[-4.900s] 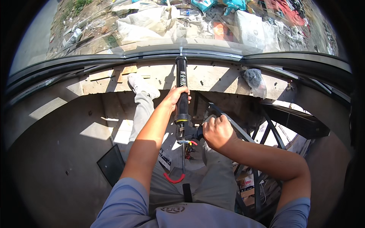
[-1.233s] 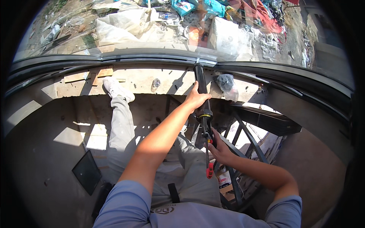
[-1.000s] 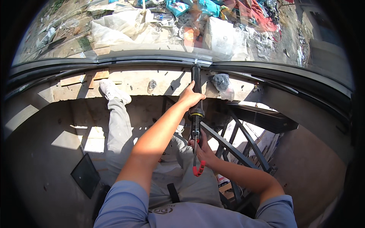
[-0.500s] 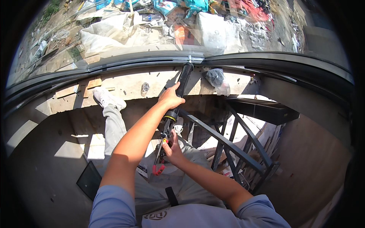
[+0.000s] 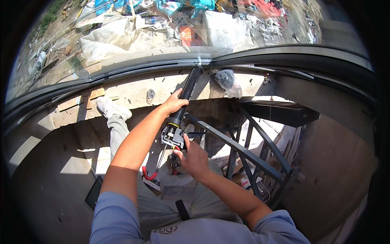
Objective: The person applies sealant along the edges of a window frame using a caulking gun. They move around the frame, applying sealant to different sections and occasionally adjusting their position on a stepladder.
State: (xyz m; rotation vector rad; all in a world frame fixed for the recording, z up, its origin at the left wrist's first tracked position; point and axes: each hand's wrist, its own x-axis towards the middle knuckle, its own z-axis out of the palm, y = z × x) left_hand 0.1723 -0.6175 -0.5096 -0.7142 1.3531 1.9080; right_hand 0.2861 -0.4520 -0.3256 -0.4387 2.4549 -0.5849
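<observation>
Caulking gun (image 5: 180, 111) slants near a bag (image 5: 227, 82) holding something dark.

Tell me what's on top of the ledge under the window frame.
The ledge bears wood scraps, the person's white shoe, a small plastic bundle and a dark item in a clear plastic bag. Whatever lies beneath the caulking gun and left hand is covered.

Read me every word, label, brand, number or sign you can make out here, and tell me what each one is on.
Nothing can be read out clearly.
Caulking gun: pale marks along the black barrel, too blurred to read.
White sack beyond the glass: faint print, too small to read.
Shirt: dark emblem, no clear word.
</observation>
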